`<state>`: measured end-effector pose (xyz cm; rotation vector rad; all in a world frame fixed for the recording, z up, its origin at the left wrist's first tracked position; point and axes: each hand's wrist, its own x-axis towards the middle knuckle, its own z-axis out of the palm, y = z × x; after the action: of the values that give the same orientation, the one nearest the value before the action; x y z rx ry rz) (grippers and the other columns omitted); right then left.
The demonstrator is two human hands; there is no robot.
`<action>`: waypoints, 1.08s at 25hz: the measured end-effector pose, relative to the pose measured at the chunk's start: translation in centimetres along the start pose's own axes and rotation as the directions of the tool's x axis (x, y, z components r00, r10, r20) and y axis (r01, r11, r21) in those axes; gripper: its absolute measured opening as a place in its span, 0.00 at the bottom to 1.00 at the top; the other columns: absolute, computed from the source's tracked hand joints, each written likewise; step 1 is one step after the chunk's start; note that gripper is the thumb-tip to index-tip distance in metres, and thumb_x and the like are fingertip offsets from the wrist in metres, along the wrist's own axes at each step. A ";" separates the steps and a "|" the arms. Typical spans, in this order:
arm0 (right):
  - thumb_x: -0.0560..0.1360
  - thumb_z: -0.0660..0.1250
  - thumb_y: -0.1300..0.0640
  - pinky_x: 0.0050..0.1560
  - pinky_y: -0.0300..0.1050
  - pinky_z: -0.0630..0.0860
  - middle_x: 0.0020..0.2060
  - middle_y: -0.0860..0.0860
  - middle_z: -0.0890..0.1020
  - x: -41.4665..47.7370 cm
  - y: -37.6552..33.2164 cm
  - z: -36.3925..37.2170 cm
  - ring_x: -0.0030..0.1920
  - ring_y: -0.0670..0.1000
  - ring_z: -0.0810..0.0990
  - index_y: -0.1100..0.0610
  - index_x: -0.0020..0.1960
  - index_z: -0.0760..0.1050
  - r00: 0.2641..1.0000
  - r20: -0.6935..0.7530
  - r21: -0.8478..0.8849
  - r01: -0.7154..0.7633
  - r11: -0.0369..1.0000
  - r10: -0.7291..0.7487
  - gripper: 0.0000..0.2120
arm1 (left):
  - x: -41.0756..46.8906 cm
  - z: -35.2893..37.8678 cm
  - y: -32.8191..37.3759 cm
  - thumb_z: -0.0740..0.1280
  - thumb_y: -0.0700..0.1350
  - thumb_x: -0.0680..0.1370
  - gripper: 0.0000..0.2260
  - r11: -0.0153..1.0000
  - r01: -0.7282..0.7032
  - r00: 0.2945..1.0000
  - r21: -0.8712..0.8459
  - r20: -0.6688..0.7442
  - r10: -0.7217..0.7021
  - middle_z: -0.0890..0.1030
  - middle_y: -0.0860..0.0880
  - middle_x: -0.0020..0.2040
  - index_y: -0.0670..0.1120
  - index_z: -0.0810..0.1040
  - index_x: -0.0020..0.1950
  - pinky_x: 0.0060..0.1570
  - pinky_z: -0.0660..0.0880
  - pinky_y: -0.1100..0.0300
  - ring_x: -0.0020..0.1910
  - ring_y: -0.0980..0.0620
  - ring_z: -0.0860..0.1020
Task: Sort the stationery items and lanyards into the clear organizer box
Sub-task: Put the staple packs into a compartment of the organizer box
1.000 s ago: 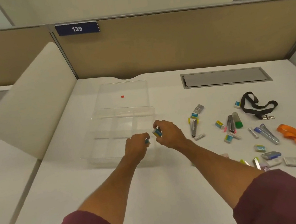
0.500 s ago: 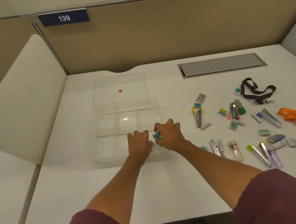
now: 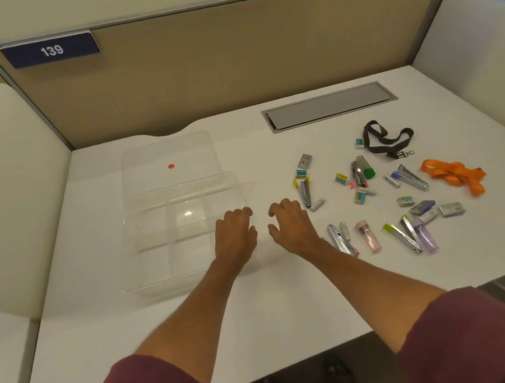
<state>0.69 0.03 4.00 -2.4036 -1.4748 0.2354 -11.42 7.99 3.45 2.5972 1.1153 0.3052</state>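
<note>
The clear organizer box (image 3: 154, 236) stands open at the table's left, and its lid (image 3: 157, 159) with a red dot lies flat behind it. My left hand (image 3: 236, 235) hovers palm down over the box's right front corner, with nothing visible in it. My right hand (image 3: 290, 221) is just right of the box, fingers spread and holding nothing. To the right lie several small erasers (image 3: 360, 197), metal staplers (image 3: 306, 192), staple boxes (image 3: 451, 209), a black lanyard (image 3: 389, 141) and an orange lanyard (image 3: 454, 174). Whatever lies under my left hand is hidden.
A grey cable hatch (image 3: 330, 108) is set into the table behind the items. A tan partition with a "139" sign (image 3: 51, 50) closes the back. White side dividers (image 3: 11, 197) flank the desk. The table's front edge runs under my forearms.
Both hands held small blue-and-white erasers at the box's right front corner. Now the hands have spread apart with no eraser visible in either. The camera has tilted and shifted.
</note>
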 end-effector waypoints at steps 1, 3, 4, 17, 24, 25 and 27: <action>0.77 0.64 0.55 0.56 0.48 0.71 0.58 0.54 0.76 -0.5 1.1 -0.4 0.60 0.55 0.72 0.57 0.62 0.72 0.999 0.006 0.005 -0.033 0.999 0.033 0.15 | 0.1 0.3 1.1 0.62 0.44 0.79 0.15 0.999 -0.031 0.999 -0.007 0.006 0.031 0.78 0.47 0.63 0.46 0.71 0.66 0.61 0.68 0.52 0.62 0.46 0.73; 0.77 0.64 0.56 0.58 0.48 0.72 0.60 0.55 0.75 -1.4 3.3 -1.0 0.62 0.55 0.72 0.58 0.62 0.71 0.994 0.025 0.018 -0.109 0.994 0.108 0.15 | 0.1 1.2 3.3 0.62 0.44 0.79 0.15 0.997 -0.076 0.996 -0.026 0.045 0.077 0.77 0.47 0.63 0.46 0.71 0.65 0.61 0.69 0.52 0.63 0.46 0.73; 0.77 0.65 0.55 0.59 0.48 0.72 0.61 0.55 0.75 -2.0 4.5 -1.4 0.63 0.55 0.72 0.57 0.63 0.71 0.988 0.035 0.021 -0.149 0.989 0.148 0.15 | 0.1 1.9 4.5 0.62 0.45 0.79 0.15 0.995 -0.094 0.992 -0.035 0.080 0.097 0.76 0.47 0.64 0.46 0.71 0.65 0.62 0.69 0.52 0.63 0.46 0.72; 0.77 0.65 0.60 0.51 0.43 0.71 0.61 0.57 0.73 -3.4 19.6 -5.3 0.62 0.55 0.71 0.58 0.62 0.72 0.945 0.067 -0.024 -0.320 0.947 0.321 0.14 | 0.3 9.1 11.7 0.63 0.42 0.77 0.19 0.996 -0.054 0.898 -0.073 0.432 0.080 0.71 0.47 0.67 0.45 0.69 0.68 0.61 0.71 0.52 0.65 0.46 0.69; 0.78 0.62 0.63 0.60 0.47 0.74 0.64 0.56 0.73 0.4 22.3 -5.7 0.63 0.55 0.74 0.57 0.68 0.69 0.954 0.145 -0.094 -0.249 0.964 0.261 0.19 | 1.5 9.2 11.9 0.63 0.39 0.78 0.16 0.995 0.057 0.950 -0.077 0.310 -0.031 0.75 0.45 0.62 0.45 0.72 0.65 0.59 0.72 0.53 0.62 0.46 0.72; 0.78 0.61 0.64 0.62 0.48 0.73 0.66 0.56 0.72 0.8 22.5 -5.6 0.64 0.55 0.73 0.57 0.69 0.68 0.957 0.170 -0.111 -0.220 0.969 0.237 0.19 | 1.9 9.1 11.9 0.64 0.39 0.78 0.16 0.994 0.075 0.957 -0.083 0.286 -0.048 0.75 0.45 0.63 0.44 0.71 0.66 0.60 0.72 0.53 0.62 0.46 0.72; 0.79 0.59 0.65 0.69 0.49 0.68 0.71 0.55 0.68 1.4 22.9 -5.0 0.70 0.55 0.68 0.56 0.71 0.66 0.961 0.229 -0.111 -0.131 0.985 0.154 0.21 | 2.5 9.0 12.0 0.63 0.38 0.78 0.16 0.990 0.109 0.964 -0.083 0.254 -0.085 0.75 0.45 0.63 0.44 0.71 0.66 0.61 0.72 0.52 0.62 0.46 0.73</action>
<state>22.06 -9.24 0.80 -2.6387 -1.4382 0.5130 1.08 0.26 -0.55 2.4053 1.1041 0.0078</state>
